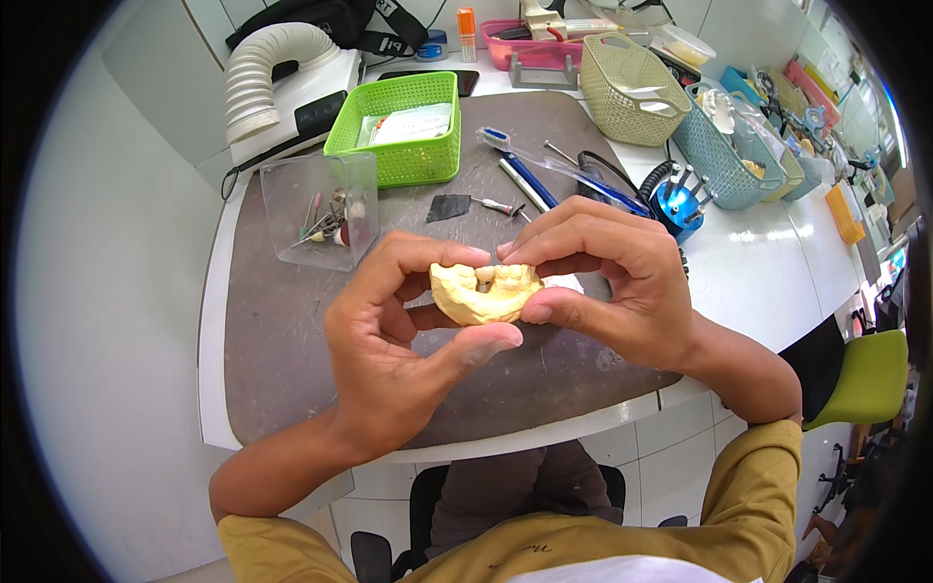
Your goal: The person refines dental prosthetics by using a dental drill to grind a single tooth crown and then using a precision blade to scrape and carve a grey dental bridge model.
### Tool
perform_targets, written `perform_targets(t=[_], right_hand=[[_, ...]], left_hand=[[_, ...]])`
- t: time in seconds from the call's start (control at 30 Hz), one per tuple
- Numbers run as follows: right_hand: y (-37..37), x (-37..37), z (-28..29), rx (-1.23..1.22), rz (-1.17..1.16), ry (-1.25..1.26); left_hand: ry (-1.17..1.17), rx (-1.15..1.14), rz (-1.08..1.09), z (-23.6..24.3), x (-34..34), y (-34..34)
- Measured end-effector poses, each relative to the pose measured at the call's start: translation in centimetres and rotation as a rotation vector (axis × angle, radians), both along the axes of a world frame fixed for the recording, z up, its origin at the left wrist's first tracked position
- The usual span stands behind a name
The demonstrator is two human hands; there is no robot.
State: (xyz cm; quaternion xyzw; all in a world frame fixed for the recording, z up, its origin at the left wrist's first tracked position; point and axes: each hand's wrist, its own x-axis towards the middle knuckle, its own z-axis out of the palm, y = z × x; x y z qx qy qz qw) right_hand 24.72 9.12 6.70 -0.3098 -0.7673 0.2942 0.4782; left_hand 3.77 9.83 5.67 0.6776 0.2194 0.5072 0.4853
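Observation:
A pale yellow dental cast (480,300) with a row of teeth and a small lighter tooth piece among them is held up over the grey desk mat. My left hand (389,345) grips its left side, index finger on top and thumb along the lower front. My right hand (622,282) grips the right end, fingertips at the top behind the teeth and thumb on the front. Behind the cast lie a small handpiece-like tool (496,207) and a dark square piece (448,207). A white item on the mat is partly hidden by my right hand.
A clear box of burs (282,209), a green basket (389,166), a ribbed-hose unit (248,97), brushes (530,180), a blue bur stand (677,199) and plastic baskets (630,107) line the desk (758,291). A green chair (865,374) stands at the right.

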Motion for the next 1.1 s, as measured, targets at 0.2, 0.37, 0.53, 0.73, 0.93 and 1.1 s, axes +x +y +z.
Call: perform_targets(t=[0.2, 0.37, 0.53, 0.73, 0.93, 1.1], right_hand=[[0.0, 0.0, -0.1, 0.002, 0.006, 0.010], [0.0, -0.1, -0.2, 0.085, -0.052, -0.008], [-0.1, 0.0, -0.1, 0.101, -0.073, 0.016], [0.2, 0.4, 0.3, 0.239, -0.103, -0.115], [1.1, 2.1, 2.3, 0.079, -0.209, -0.564], [-0.2, 2.2, 1.7, 0.065, -0.121, -0.880]], left_hand=[[0.016, -0.009, 0.006, 0.0, -0.1, 0.0], [0.019, 0.004, -0.006, -0.1, 0.0, 0.1], [-0.005, -0.014, -0.011, -0.1, 0.2, 0.0], [-0.008, -0.028, -0.013, 0.0, 0.4, 0.0], [-0.083, -0.219, 0.122, -0.2, 0.0, 1.2], [-0.050, -0.242, 0.156, -0.2, 0.0, 2.0]])
